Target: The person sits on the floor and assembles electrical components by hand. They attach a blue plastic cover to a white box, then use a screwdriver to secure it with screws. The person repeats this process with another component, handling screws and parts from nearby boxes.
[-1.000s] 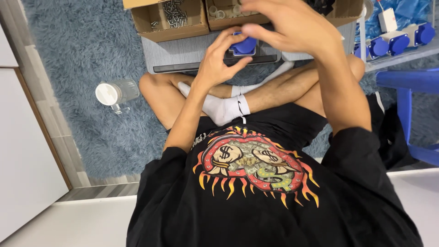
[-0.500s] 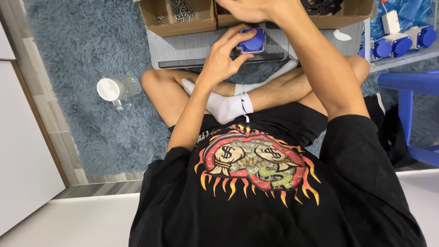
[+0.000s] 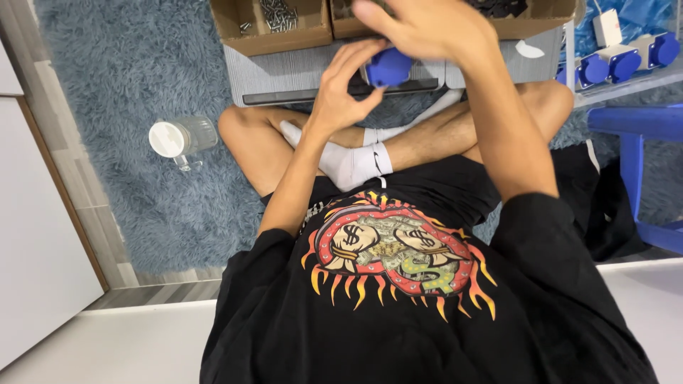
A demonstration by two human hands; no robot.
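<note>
Shifted slightly toward the body since half a second ago: blue plug part (image 3: 388, 66), both hands with it. Now held over the near edge of the grey tray (image 3: 299, 71), above the crossed legs. Left hand (image 3: 341, 92) just below-left of the part, fingers curled and clamped on its side. Right hand (image 3: 427, 28) directly above it, covering the top; grip on the part blurred, cannot tell if closed on it.

Around the tray: cardboard box with screws (image 3: 270, 25) at its far left edge, second cardboard box (image 3: 526, 21) at far right. Right of the tray, more blue plugs (image 3: 612, 64) on a shelf, blue chair (image 3: 640, 142) nearer. Left of the tray, clear lidded jar (image 3: 181, 136) lying on the blue rug (image 3: 121, 85).

Right forearm blocks view of the tray middle.
</note>
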